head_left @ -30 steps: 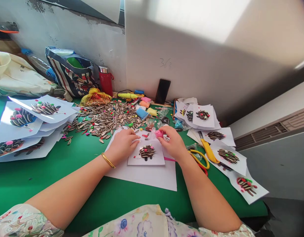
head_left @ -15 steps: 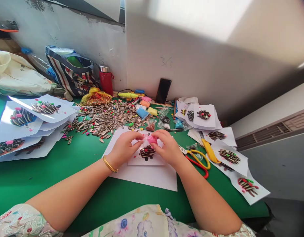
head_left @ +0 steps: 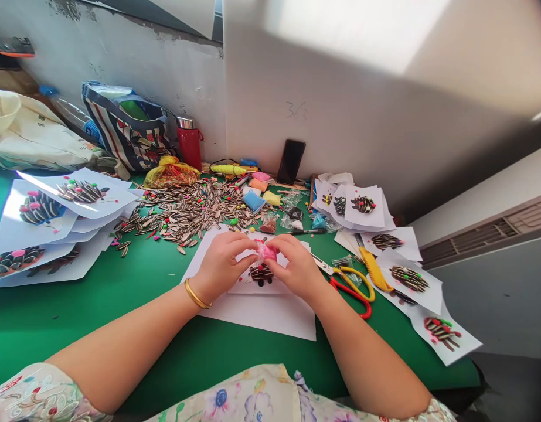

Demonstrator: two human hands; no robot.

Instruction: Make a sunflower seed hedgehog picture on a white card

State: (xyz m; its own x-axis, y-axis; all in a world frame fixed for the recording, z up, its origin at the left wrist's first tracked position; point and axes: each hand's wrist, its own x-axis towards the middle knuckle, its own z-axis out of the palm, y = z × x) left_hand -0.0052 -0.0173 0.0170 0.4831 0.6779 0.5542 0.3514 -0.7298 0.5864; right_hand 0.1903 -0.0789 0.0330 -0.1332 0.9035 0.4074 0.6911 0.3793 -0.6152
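Between my fingertips is a small clear packet of pink clay (head_left: pixel 268 252). My left hand (head_left: pixel 224 261) pinches its clear plastic edge, and my right hand (head_left: pixel 295 261) grips the pink part. Just under the packet lies a white card with a hedgehog made of sunflower seeds (head_left: pixel 261 273), partly covered by my hands. The card rests on a larger white sheet of paper (head_left: pixel 270 316). A gold bangle circles my left wrist.
Scissors (head_left: pixel 349 284) and a yellow utility knife (head_left: pixel 374 268) lie right of my hand. Behind are loose sunflower seeds (head_left: pixel 200 205), coloured clay packets (head_left: pixel 253 201), a phone (head_left: pixel 291 161) and a red flask (head_left: pixel 190 146). Finished seed cards stack at left (head_left: pixel 94 199) and right (head_left: pixel 415 278).
The pink clay packet has shifted slightly left and down between my fingers. My right hand has moved a little with it; both hands keep their pinch.
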